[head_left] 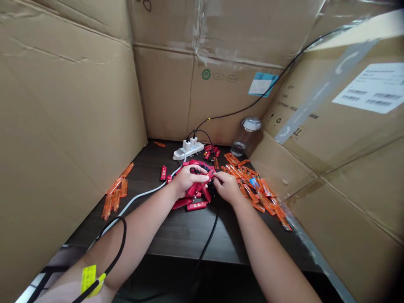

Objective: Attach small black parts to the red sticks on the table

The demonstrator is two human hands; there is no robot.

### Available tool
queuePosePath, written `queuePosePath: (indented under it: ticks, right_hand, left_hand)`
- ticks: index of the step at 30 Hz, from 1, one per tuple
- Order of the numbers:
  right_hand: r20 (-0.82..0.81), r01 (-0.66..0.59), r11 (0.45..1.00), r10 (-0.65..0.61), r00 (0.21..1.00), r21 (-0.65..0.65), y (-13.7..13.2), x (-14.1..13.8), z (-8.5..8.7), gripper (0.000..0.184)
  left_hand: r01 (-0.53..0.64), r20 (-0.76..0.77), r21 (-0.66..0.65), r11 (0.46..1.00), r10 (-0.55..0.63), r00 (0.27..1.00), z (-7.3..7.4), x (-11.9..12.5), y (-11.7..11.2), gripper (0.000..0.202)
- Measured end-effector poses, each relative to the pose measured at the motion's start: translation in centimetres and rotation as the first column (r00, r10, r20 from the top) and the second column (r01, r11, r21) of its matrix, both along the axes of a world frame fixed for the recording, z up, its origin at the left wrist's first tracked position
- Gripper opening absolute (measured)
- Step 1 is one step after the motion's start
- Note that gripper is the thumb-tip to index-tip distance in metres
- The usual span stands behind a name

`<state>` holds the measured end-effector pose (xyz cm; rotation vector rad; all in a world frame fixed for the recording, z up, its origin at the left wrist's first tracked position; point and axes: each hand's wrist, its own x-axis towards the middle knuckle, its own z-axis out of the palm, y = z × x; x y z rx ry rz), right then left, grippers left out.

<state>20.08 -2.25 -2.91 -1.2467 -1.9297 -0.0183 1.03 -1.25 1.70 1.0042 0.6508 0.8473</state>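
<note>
My left hand (189, 180) curves over a red-and-black bundle (200, 172), its fingers reaching across the top. My right hand (225, 187) comes in from the other side, its fingertips pinching a red stick-shaped piece (205, 181) at the bundle's edge. Loose red sticks (195, 206) lie in a heap under both hands. What the black part is stays hidden by my fingers. To the right spreads a pile of translucent orange sticks (249, 181), and a smaller group of them (114, 193) lies to the left.
A white power strip (188, 150) with black plugs sits behind the hands, with cables running across the dark table (179, 231). A transparent bottle (244, 136) stands at the back right. Cardboard boxes (72, 126) wall the table's sides and back.
</note>
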Motion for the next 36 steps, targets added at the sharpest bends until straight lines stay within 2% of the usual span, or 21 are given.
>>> queuePosePath:
  ticks: [2,6,8,10,12,14,16,19,24,29,32,36]
  right_hand:
    - [0.009,-0.003,0.999,0.003,1.0,-0.045,0.1,-0.2,-0.1,0.021]
    - [0.01,-0.02,0.997,0.021,1.0,-0.076,0.2,-0.3,0.3,0.019]
    - [-0.048,-0.026,0.998,0.023,0.999,-0.058,0.1,-0.2,0.6,0.018]
    - [-0.191,-0.027,0.999,0.021,0.981,-0.029,-0.3,-0.1,1.1,0.016]
    - [-0.402,-0.053,0.998,0.034,0.915,-0.036,-0.9,-0.2,1.8,0.014]
    - [-0.591,-0.154,0.984,0.07,0.803,-0.092,-1.6,-0.6,2.4,0.013]
    - [-0.68,-0.252,0.961,0.111,0.725,-0.112,-2.3,-1.1,2.9,0.011]
    - [-0.712,-0.295,0.949,0.133,0.69,-0.108,-2.8,-1.9,3.3,0.01]
    - [-0.819,-0.32,0.939,0.084,0.567,-0.125,-2.7,-2.5,2.9,0.015]
    - [-0.905,-0.426,0.889,0.032,0.424,-0.168,-2.8,-3.1,2.8,0.019]
    - [-0.938,-0.488,0.851,-0.017,0.345,-0.195,-3.0,-3.5,3.1,0.023]
    - [-0.961,-0.567,0.804,-0.022,0.275,-0.181,-3.3,-3.3,3.4,0.022]
  left_hand:
    - [-0.052,0.023,-0.006,0.999,0.052,0.998,0.1,0.2,-0.3,0.04]
    - [-0.073,0.024,0.014,0.997,0.072,0.997,0.1,0.7,-0.6,0.042]
    - [-0.106,0.017,0.03,0.994,0.105,0.994,0.0,0.8,-0.7,0.042]
    - [-0.153,0.019,0.075,0.985,0.152,0.988,-0.1,1.0,-0.8,0.04]
    - [-0.198,-0.005,0.165,0.966,0.202,0.979,-0.2,1.1,-0.8,0.037]
    - [-0.233,-0.077,0.311,0.921,0.268,0.96,-0.2,1.1,-0.8,0.031]
    - [-0.244,-0.153,0.473,0.847,0.352,0.923,-0.3,1.1,-0.9,0.025]
    - [-0.224,-0.203,0.629,0.745,0.435,0.877,-0.3,1.0,-1.0,0.019]
    - [-0.215,-0.189,0.72,0.66,0.484,0.854,-0.5,1.0,-1.3,0.014]
    - [-0.202,-0.176,0.762,0.615,0.498,0.849,-0.7,1.1,-1.7,0.013]
    - [-0.176,-0.176,0.777,0.604,0.477,0.861,-0.6,1.0,-1.8,0.012]
    - [-0.147,-0.18,0.768,0.623,0.431,0.884,-0.2,0.7,-1.8,0.013]
